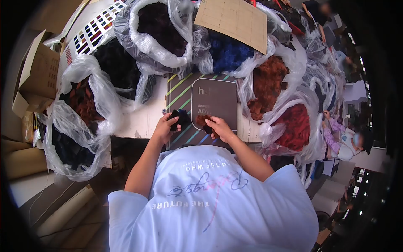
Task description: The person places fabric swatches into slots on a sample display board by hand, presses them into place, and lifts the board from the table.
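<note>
My left hand (166,127) is closed on a black, furry-looking piece (180,119), with a hint of dark blue at its edge. Opposite it, my right hand (220,127) pinches a rust-brown furry piece (203,122) that has a dark lower part. Both hands are just above a dark grey printed board (218,98) with coloured diagonal stripes, and a gap separates the two pieces. Fingers partly cover each piece, so their full shapes cannot be made out.
Clear plastic bags of furry pieces ring the board: black (117,67), dark purple (161,31), blue (228,52), rust-brown (268,86) and red (294,128). Cardboard (231,21) lies over the blue bag. A colour swatch sheet (98,27) and a carton (40,73) are left. A co-worker (342,136) is right.
</note>
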A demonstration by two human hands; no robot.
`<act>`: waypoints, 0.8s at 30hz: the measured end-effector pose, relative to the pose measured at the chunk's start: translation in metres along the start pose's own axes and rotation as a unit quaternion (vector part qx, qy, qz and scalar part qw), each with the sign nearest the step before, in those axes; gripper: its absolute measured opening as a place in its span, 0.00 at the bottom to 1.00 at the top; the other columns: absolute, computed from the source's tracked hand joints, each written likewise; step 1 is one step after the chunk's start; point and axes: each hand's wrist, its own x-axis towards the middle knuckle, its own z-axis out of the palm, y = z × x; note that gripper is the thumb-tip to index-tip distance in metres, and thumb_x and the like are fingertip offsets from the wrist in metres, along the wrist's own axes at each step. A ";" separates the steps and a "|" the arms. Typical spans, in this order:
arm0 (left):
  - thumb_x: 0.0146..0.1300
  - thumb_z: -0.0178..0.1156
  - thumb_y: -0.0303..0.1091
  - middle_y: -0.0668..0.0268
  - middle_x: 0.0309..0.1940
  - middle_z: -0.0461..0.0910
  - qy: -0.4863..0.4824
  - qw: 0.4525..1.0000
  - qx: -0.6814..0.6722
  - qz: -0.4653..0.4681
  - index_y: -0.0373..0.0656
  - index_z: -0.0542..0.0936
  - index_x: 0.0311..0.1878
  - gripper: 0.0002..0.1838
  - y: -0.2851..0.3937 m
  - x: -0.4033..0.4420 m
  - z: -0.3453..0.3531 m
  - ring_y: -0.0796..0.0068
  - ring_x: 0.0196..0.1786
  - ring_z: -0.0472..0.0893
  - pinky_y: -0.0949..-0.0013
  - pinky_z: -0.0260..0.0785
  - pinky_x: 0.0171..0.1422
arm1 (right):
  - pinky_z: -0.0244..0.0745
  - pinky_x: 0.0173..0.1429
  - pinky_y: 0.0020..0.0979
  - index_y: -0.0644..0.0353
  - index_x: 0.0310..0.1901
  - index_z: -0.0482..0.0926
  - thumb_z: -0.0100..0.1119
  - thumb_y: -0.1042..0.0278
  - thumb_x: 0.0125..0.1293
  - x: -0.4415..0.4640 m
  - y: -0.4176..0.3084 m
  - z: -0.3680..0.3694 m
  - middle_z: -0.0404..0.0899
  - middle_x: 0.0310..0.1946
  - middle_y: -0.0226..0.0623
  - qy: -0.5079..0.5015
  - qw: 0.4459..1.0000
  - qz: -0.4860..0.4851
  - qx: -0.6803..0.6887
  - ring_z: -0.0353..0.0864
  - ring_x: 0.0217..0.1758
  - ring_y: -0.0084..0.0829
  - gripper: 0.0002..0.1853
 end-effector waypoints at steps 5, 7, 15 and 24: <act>0.69 0.58 0.28 0.68 0.34 0.78 -0.001 0.998 0.058 0.002 0.45 0.74 0.46 0.05 -0.002 0.002 0.003 0.77 0.28 0.79 0.70 0.76 0.33 | 0.69 0.19 0.22 0.59 0.54 0.78 0.57 0.54 0.72 -0.001 -0.002 0.002 0.77 0.26 0.29 0.016 1.000 0.001 -0.018 0.72 0.16 0.19 0.18; 0.69 0.57 0.28 0.68 0.34 0.78 0.011 0.998 0.056 0.000 0.45 0.74 0.46 0.05 -0.001 0.001 0.005 0.76 0.28 0.79 0.69 0.76 0.33 | 0.70 0.19 0.24 0.57 0.51 0.78 0.57 0.54 0.71 -0.003 -0.003 0.002 0.72 0.23 0.28 0.010 1.000 -0.006 -0.003 0.72 0.15 0.20 0.16; 0.69 0.56 0.26 0.66 0.34 0.79 -0.016 0.999 0.031 0.032 0.42 0.74 0.48 0.06 -0.011 0.009 0.027 0.77 0.28 0.79 0.71 0.76 0.33 | 0.70 0.18 0.23 0.57 0.52 0.78 0.57 0.54 0.71 -0.003 -0.003 0.001 0.75 0.27 0.29 0.009 1.000 -0.002 -0.012 0.72 0.15 0.19 0.17; 0.69 0.55 0.24 0.64 0.35 0.79 -0.082 0.994 0.053 0.056 0.40 0.74 0.49 0.08 -0.027 0.018 0.018 0.74 0.29 0.79 0.69 0.76 0.36 | 0.70 0.18 0.24 0.56 0.56 0.77 0.56 0.54 0.72 0.000 0.004 0.000 0.74 0.26 0.28 0.011 1.000 -0.012 -0.013 0.72 0.16 0.19 0.18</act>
